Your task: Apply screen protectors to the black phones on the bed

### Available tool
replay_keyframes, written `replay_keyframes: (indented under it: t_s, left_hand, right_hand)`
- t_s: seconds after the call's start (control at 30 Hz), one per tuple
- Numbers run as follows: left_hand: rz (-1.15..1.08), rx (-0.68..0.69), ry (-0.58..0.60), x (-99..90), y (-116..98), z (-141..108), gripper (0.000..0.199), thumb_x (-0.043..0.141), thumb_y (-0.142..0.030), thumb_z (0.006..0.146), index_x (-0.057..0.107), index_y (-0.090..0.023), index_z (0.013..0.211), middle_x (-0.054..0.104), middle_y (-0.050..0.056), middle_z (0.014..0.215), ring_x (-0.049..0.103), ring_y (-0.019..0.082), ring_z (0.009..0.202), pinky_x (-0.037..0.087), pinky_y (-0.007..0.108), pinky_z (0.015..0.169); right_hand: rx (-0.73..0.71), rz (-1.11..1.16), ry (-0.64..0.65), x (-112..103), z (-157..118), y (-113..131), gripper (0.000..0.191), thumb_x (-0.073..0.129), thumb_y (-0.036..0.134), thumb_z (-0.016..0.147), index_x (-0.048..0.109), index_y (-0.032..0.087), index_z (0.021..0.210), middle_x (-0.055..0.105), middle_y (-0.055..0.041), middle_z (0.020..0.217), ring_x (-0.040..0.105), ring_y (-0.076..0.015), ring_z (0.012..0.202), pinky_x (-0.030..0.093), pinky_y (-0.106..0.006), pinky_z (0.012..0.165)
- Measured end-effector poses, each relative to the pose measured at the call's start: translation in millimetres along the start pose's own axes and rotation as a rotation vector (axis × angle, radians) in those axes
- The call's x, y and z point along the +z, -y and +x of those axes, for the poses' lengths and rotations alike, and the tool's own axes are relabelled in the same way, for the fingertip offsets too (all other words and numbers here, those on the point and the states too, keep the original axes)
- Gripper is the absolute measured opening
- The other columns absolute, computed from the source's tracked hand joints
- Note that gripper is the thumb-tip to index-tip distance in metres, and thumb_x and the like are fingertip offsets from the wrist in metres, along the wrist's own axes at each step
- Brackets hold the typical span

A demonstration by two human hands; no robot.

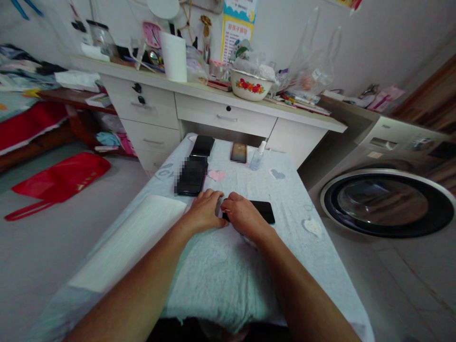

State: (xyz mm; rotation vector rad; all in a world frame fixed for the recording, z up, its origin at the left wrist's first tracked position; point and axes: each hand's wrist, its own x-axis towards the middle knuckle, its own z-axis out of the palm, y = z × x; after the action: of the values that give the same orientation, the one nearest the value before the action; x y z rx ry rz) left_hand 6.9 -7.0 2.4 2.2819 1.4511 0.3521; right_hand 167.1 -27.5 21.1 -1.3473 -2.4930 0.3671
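A black phone (263,211) lies flat on the cloth-covered table (228,266), its left end partly hidden by my right hand (242,213). The fingers of that hand are bent and pressed together at the phone's left end; whatever they may hold is hidden. My left hand (206,210) rests close beside it on the left, thumb and fingers apart around the phone's left end, with nothing visible in it. Farther back lie a black device (192,176), a black wallet-like item (203,146) and a small brown framed item (238,152). A clear spray bottle (257,156) stands upright near them.
A folded white cloth (131,242) lies along the table's left side. Behind stands a white cabinet (228,114) bearing a flowered bowl (249,86) and a paper roll (174,58). To the right is a washing machine (366,142); a red bag (67,178) lies on the floor.
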Motion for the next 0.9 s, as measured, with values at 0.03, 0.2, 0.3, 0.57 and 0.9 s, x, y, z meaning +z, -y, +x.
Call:
replay_keyframes:
  t_s: [0.03, 0.2, 0.3, 0.57, 0.9]
  left_hand:
    - [-0.001, 0.006, -0.005, 0.7, 1, 0, 0.073, 0.071, -0.045, 0.057, 0.048, -0.022, 0.122, 0.051, 0.009, 0.122, 0.048, 0.03, 0.115, 0.04, 0.039, 0.097]
    - [-0.005, 0.013, -0.004, 1.9, 3, 1, 0.072, 0.071, -0.047, 0.057, 0.049, -0.023, 0.122, 0.051, 0.008, 0.119, 0.049, 0.029, 0.113, 0.041, 0.038, 0.096]
    - [-0.012, 0.021, 0.004, 0.9, 3, 0, 0.072, 0.07, -0.047, 0.057, 0.05, -0.024, 0.121, 0.052, 0.007, 0.118, 0.049, 0.029, 0.113, 0.041, 0.038, 0.096]
    - [-0.03, 0.029, 0.046, -2.9, 3, -1, 0.074, 0.071, -0.044, 0.056, 0.048, -0.027, 0.125, 0.05, 0.007, 0.121, 0.047, 0.03, 0.116, 0.04, 0.04, 0.097]
    - [-0.045, 0.045, 0.061, -2.6, 6, -2, 0.079, 0.072, -0.045, 0.055, 0.047, -0.026, 0.128, 0.049, 0.007, 0.124, 0.046, 0.029, 0.118, 0.038, 0.039, 0.1]
  right_hand:
    - [-0.004, 0.004, 0.008, -1, 0, 0, 0.02, 0.048, 0.007, 0.085, 0.066, 0.016, 0.086, 0.055, -0.0044, 0.089, 0.052, -0.0131, 0.079, 0.039, -0.024, 0.073]
    - [-0.018, 0.027, 0.032, -4, -2, 1, 0.02, 0.048, 0.008, 0.085, 0.067, 0.016, 0.084, 0.056, -0.0042, 0.088, 0.053, -0.0127, 0.078, 0.039, -0.024, 0.074]
    - [-0.014, 0.044, 0.054, -7, -4, 2, 0.021, 0.048, 0.008, 0.084, 0.068, 0.016, 0.085, 0.056, -0.0041, 0.088, 0.052, -0.0124, 0.076, 0.039, -0.023, 0.073]
    - [-0.024, 0.085, 0.081, -14, -8, 6, 0.022, 0.048, 0.008, 0.084, 0.067, 0.016, 0.08, 0.055, -0.004, 0.085, 0.051, -0.0127, 0.074, 0.038, -0.024, 0.072]
    - [-0.117, 0.077, 0.114, -14, -11, 2, 0.023, 0.046, 0.009, 0.085, 0.066, 0.016, 0.075, 0.055, -0.0035, 0.078, 0.049, -0.0137, 0.076, 0.038, -0.025, 0.073]
